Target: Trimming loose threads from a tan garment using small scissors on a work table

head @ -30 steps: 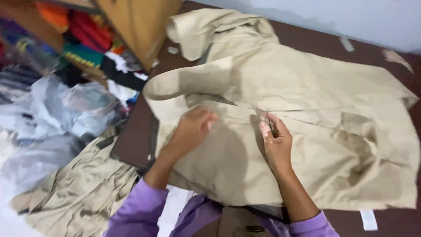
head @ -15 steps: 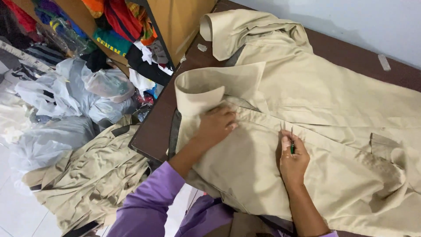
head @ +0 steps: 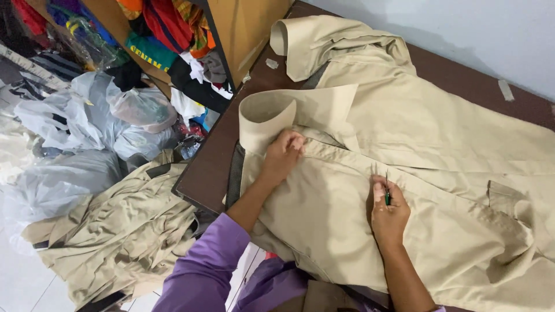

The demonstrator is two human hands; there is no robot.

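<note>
Item: one khaki shirt [head: 416,144], spread flat across a dark brown table [head: 211,167] set against a pale wall [head: 462,29]. Collar [head: 272,115] stood up and curled at the table's left end; front placket ran on a slant from collar toward the right; a flapped chest pocket [head: 506,202] lay at the right edge.

Left hand [head: 283,153]: fingers curled together, knuckles down, pressing the cloth just below the collar. The hold looked meant to pin the placket flat and taut; whether any fabric was pinched inside the fist could not be told.

Right hand [head: 388,214]: clamped on a small green-handled tool [head: 387,193], tip pointing up and touching the placket seam. Most likely thread snips or a seam picker; too small to say which. The hand rested its heel on the shirt, seemingly to steady fine work at the seam.

Both arms: purple sleeves [head: 202,271].

Surroundings: a heap of matching khaki garments [head: 115,231] on the floor left of the table; grey plastic bags [head: 98,121] stuffed beside them; a wooden shelf unit [head: 243,29] holding folded coloured clothes [head: 162,29], standing at the table's far left corner. Scraps of tape [head: 506,89] stuck on the tabletop beyond the shirt.
</note>
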